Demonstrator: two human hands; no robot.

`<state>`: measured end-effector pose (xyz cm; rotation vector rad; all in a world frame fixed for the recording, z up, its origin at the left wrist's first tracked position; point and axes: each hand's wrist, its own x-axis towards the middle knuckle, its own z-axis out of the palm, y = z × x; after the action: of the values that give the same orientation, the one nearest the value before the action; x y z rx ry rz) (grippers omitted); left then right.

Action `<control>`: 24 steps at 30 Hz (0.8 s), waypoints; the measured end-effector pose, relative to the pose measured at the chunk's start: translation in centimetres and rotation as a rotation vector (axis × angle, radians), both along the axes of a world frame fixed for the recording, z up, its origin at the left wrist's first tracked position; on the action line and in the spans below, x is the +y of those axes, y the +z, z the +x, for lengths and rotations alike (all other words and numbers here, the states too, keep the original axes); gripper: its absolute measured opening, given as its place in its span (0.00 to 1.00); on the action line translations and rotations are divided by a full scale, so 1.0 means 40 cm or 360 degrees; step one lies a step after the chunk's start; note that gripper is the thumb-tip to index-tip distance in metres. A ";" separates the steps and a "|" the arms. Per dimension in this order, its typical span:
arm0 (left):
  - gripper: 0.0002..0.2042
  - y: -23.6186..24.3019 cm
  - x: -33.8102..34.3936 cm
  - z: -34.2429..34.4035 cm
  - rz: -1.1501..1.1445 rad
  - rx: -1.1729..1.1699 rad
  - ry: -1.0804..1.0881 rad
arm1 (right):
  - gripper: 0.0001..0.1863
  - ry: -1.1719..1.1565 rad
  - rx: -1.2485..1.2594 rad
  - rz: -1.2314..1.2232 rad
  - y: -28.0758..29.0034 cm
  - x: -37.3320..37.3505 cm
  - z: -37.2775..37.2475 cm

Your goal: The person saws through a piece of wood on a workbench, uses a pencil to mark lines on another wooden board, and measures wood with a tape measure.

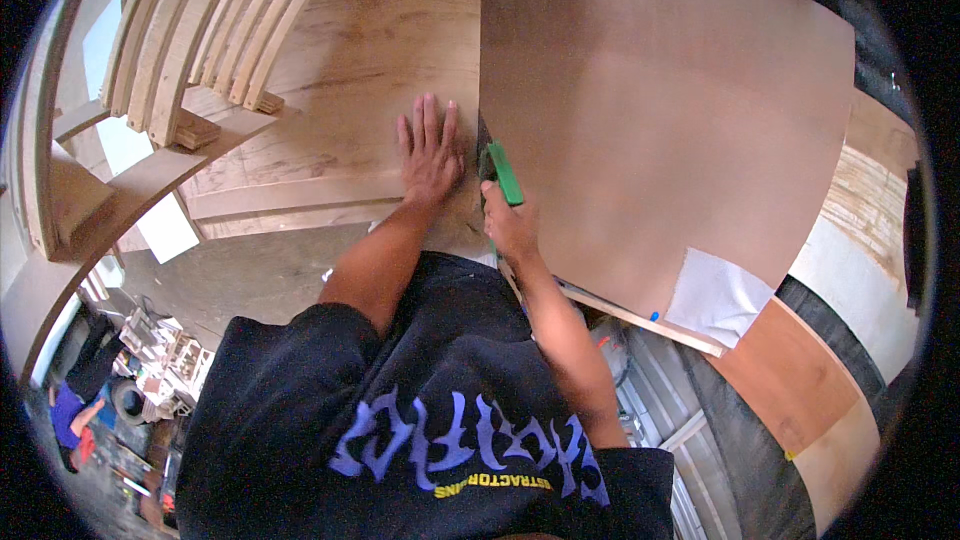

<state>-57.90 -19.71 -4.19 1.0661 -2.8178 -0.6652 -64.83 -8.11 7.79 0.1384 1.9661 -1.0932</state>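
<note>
My left hand [431, 152] lies flat with spread fingers on a light wood sheet [350, 70], close to its straight right edge. My right hand [510, 225] is closed round the green handle of a hand saw [507, 175]. Only a short dark piece of the blade shows, standing along the line between the light sheet and a browner wood sheet [670, 110] on the right. The rest of the blade is hidden. Both forearms reach forward from my black shirt.
Curved wooden ribs [215, 20] stand on a curved frame at the left. A white cloth [720, 295] lies at the brown sheet's near corner, beside a blue object [655, 316]. Another person [75, 420] and a pile of wood pieces [165, 355] are at the lower left.
</note>
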 end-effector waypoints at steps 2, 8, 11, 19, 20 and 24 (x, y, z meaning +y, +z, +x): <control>0.32 -0.002 0.003 -0.003 -0.0027 -0.0079 -0.0005 | 0.16 -0.0037 -0.0032 -0.0039 0.019 0.004 -0.005; 0.30 -0.031 0.013 -0.008 -0.0076 -0.0017 0.0054 | 0.17 -0.0027 -0.0003 -0.0094 0.173 0.099 0.051; 0.30 -0.028 0.019 -0.001 -0.0095 -0.0141 0.0015 | 0.17 -0.0137 -0.0032 -0.0110 0.134 0.109 0.040; 0.30 -0.032 0.018 0.004 -0.0276 -0.0193 -0.0028 | 0.16 -0.0133 0.0190 0.0010 -0.112 0.061 0.025; 0.30 -0.032 0.007 -0.001 -0.0258 -0.0024 0.0038 | 0.16 -0.0118 0.0108 -0.0038 -0.070 0.031 -0.010; 0.29 -0.022 0.001 0.020 -0.0041 0.0278 -0.0101 | 0.17 0.0080 0.0185 0.0024 -0.049 0.025 -0.031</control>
<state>-57.10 -19.65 -5.05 0.8723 -2.7118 -0.6890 -66.05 -7.12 5.84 0.0337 2.0703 -1.0751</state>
